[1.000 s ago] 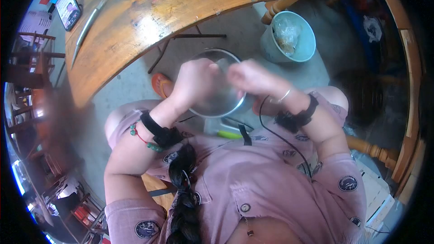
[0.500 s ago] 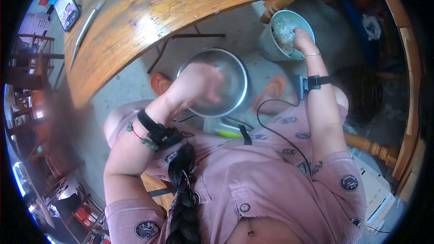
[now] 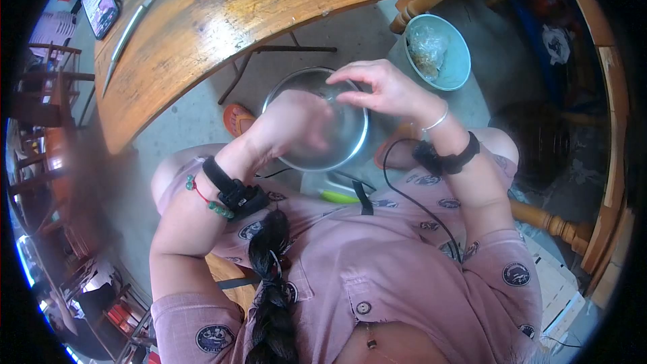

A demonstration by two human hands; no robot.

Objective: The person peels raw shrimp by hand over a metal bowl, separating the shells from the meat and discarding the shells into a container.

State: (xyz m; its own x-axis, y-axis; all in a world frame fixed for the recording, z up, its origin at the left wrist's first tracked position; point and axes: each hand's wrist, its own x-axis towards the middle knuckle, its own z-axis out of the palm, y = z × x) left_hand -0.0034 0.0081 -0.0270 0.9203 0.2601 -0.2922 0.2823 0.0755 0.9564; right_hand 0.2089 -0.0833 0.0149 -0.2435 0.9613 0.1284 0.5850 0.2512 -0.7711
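My left hand (image 3: pixel 296 121) is over the shiny round metal bowl (image 3: pixel 362 136) between my knees. Blur smears its fingers, and whatever they may hold cannot be made out. Close to it, above the bowl's right side, is my right hand (image 3: pixel 387 91), thumb and forefinger apart with a gap between them. Nothing shows clearly in that hand. Right of the bowl stands a pale green bucket (image 3: pixel 458 61) with clear crumpled plastic (image 3: pixel 426 46) and something brownish inside.
A wooden table (image 3: pixel 269 0) curves across the front, bearing a phone (image 3: pixel 100 7) and a long thin pale tool (image 3: pixel 131 40). Turned wooden legs (image 3: pixel 549 224) stand at the right. A bright green object (image 3: pixel 339 197) lies below the bowl. A black cable (image 3: pixel 421 210) runs across my lap.
My right hand has left the bucket and moved left to the bowl, beside my left hand. The left hand stays over the bowl, still blurred.
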